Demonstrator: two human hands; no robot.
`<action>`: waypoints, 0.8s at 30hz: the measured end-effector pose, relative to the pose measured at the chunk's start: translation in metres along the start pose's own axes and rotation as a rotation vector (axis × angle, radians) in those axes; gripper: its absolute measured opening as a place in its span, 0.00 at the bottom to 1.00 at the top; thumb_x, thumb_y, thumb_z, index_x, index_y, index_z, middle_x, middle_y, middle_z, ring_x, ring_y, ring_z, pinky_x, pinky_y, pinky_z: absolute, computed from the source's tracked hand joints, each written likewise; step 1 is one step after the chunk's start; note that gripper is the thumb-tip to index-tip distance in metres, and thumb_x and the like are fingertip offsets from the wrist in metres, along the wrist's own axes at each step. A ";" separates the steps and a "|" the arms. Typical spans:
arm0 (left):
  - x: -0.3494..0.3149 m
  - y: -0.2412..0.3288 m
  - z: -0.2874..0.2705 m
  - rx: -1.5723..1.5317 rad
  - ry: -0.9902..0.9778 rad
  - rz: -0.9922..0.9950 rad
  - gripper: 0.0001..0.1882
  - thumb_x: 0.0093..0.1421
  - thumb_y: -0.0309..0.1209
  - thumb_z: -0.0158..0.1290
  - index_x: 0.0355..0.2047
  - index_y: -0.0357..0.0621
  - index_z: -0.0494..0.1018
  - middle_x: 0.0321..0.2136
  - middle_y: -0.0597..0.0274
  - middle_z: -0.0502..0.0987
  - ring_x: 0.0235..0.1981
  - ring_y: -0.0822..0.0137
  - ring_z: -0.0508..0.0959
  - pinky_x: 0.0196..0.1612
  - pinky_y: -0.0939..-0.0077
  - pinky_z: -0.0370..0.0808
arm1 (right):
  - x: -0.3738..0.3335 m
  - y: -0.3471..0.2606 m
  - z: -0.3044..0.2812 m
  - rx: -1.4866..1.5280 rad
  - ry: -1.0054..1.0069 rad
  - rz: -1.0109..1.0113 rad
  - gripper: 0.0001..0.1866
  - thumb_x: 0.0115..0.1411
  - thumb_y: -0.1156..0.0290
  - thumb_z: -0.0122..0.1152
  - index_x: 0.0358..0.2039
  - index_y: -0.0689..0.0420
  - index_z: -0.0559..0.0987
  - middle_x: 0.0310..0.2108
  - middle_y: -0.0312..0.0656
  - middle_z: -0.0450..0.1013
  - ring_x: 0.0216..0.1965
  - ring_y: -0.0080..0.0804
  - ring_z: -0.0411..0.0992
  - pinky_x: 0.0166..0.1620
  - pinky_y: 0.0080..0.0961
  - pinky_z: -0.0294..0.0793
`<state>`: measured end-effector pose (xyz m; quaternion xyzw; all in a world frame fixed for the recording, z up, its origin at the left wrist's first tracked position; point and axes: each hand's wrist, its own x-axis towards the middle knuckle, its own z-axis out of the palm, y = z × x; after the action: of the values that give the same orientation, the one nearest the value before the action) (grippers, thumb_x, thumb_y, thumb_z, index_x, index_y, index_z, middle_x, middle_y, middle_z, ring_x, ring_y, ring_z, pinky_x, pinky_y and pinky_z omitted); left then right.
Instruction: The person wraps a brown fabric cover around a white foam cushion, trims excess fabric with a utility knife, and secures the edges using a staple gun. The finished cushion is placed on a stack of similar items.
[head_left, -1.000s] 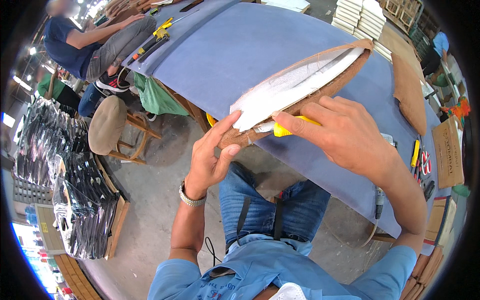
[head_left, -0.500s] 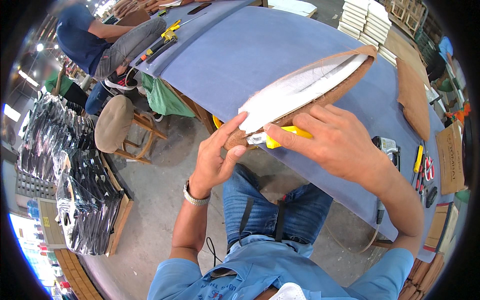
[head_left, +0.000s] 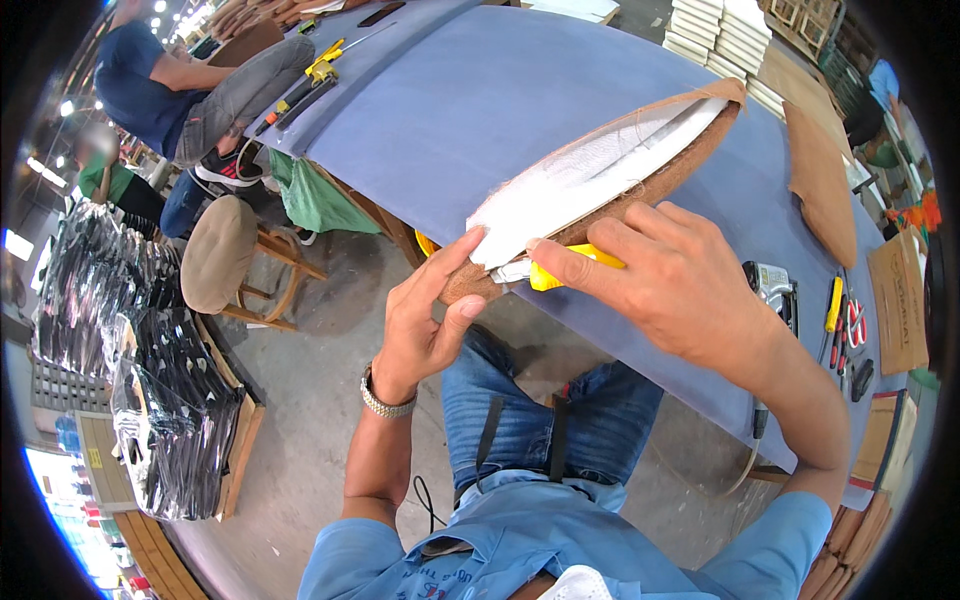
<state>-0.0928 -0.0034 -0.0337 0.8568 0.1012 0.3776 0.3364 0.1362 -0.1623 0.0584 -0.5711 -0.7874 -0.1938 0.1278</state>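
Observation:
A panel covered in brown fabric (head_left: pixel 590 195) stands tilted over the edge of the blue table, its white inner side facing up and brown cloth wrapped round its rim. My left hand (head_left: pixel 425 305) grips its near corner, fingers on the white side and thumb against the brown edge. In my right hand (head_left: pixel 675 275) is a yellow utility knife (head_left: pixel 547 279), the thumb pressed along its top. Its metal front end lies against the panel's rim near my left fingers. Whether the blade is in the cloth I cannot tell.
On the blue table (head_left: pixel 450 110), a staple gun (head_left: pixel 772 285), red-handled scissors (head_left: pixel 856 325) and a yellow-handled tool (head_left: pixel 834 303) lie at the right. A brown piece (head_left: pixel 822 190) lies beyond. A stool (head_left: pixel 222 255) and a seated person (head_left: pixel 165 80) are at the left.
The whole view has shifted slightly. Both hands keep the same hold on the panel and knife, with little visible movement at the rim.

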 end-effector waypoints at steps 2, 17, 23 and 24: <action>-0.001 -0.001 0.000 -0.006 0.002 0.005 0.29 0.68 0.39 0.58 0.63 0.33 0.71 0.57 0.42 0.79 0.55 0.50 0.82 0.57 0.64 0.77 | -0.001 0.001 0.000 0.014 -0.031 0.019 0.24 0.58 0.68 0.63 0.57 0.41 0.78 0.31 0.33 0.73 0.38 0.32 0.77 0.39 0.30 0.77; 0.005 0.010 -0.002 -0.022 -0.034 -0.011 0.27 0.69 0.37 0.57 0.63 0.35 0.71 0.57 0.42 0.78 0.55 0.51 0.81 0.57 0.64 0.76 | -0.018 0.013 0.004 0.060 0.007 0.026 0.33 0.54 0.77 0.63 0.62 0.39 0.76 0.43 0.33 0.78 0.40 0.36 0.76 0.42 0.34 0.78; 0.032 0.032 -0.015 0.335 -0.057 0.109 0.21 0.65 0.34 0.60 0.54 0.35 0.77 0.47 0.46 0.83 0.43 0.57 0.85 0.48 0.67 0.79 | -0.019 0.032 0.005 0.185 -0.021 0.011 0.33 0.54 0.80 0.64 0.61 0.41 0.77 0.44 0.37 0.79 0.43 0.40 0.77 0.44 0.35 0.79; 0.039 0.037 -0.018 0.396 -0.071 0.079 0.20 0.64 0.36 0.61 0.52 0.37 0.79 0.44 0.48 0.84 0.40 0.55 0.85 0.44 0.67 0.80 | -0.019 0.036 0.007 0.220 -0.038 0.013 0.32 0.54 0.80 0.64 0.61 0.42 0.77 0.45 0.38 0.79 0.43 0.41 0.78 0.44 0.35 0.79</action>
<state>-0.0814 -0.0054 0.0213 0.9221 0.1281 0.3329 0.1498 0.1765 -0.1652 0.0503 -0.5625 -0.8024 -0.0942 0.1760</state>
